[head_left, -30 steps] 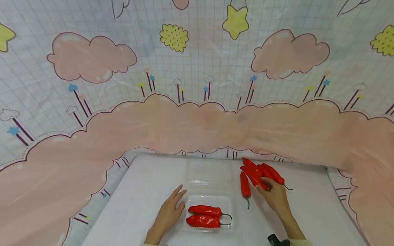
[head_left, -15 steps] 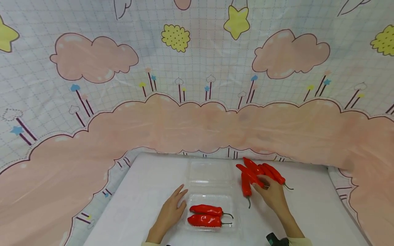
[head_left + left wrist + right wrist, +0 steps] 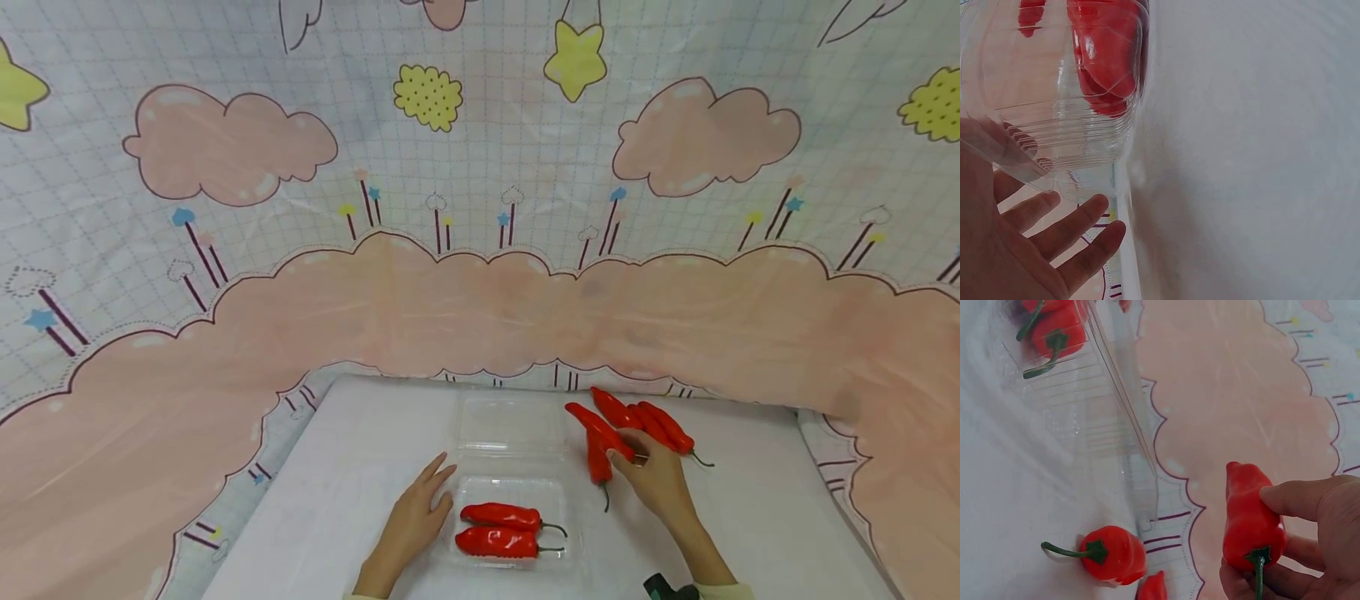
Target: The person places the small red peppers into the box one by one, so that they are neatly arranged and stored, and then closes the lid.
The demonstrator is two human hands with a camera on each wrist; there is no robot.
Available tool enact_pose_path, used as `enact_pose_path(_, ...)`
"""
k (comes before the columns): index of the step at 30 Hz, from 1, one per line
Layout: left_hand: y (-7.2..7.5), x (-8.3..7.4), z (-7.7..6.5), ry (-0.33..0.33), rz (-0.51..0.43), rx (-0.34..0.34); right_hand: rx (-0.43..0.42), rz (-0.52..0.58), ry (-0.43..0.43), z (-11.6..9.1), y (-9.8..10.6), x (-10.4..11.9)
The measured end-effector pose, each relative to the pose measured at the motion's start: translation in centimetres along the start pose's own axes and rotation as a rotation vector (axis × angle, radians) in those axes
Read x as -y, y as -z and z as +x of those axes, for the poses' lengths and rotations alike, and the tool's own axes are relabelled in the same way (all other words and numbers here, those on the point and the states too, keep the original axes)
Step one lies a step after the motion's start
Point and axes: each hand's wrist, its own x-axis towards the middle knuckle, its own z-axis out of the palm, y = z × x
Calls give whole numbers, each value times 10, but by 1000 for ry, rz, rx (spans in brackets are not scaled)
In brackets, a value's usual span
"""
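One red chili pepper (image 3: 592,425) is held by the right hand (image 3: 660,477), to the right of a clear plastic container. It should prove light and fairly firm, with smooth, glossy skin that may slip a little and could bruise or split under a hard squeeze. The thick body near the stem looks the best place to hold it; the thin green stem would probably snap if it bore the load. The right grip is curled only as far as the pepper's girth, thumb on one side of the body and fingers round the other and beneath.

In the head view its long axis runs diagonally: the narrow tip points away and to the person's left, the stem end back toward the palm. The right wrist view looks onto the stem, with the tip pointing away. The pepper crosses in front of a loose pepper (image 3: 598,468), whose stem points toward the person; the right wrist view shows the two apart.

Farther right lies a cluster of peppers (image 3: 667,427). Two peppers (image 3: 497,542) lie side by side in the container's tray (image 3: 517,483), stems to the right, with its lid (image 3: 510,423) laid back beyond. The left hand (image 3: 412,510) has its fingers spread beside the tray, holding nothing; contact I cannot tell. All this rests on a white worktop (image 3: 772,492).
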Motion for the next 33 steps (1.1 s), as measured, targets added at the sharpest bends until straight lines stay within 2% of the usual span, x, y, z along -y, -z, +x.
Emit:
enact_pose_path(6,0,-1,-1,9,-2,8,19,8,8,0,-1,2)
enact_pose_path(14,-2,3,-2,-21,17,-21,47,7,59,-3,-5,6)
enact_pose_path(24,-3,2,-2,-9,2,-23,63,17,90,-1,-9,7)
enact_pose_path(33,-3,1,-1,2,7,-12,127,30,51,-3,-17,9)
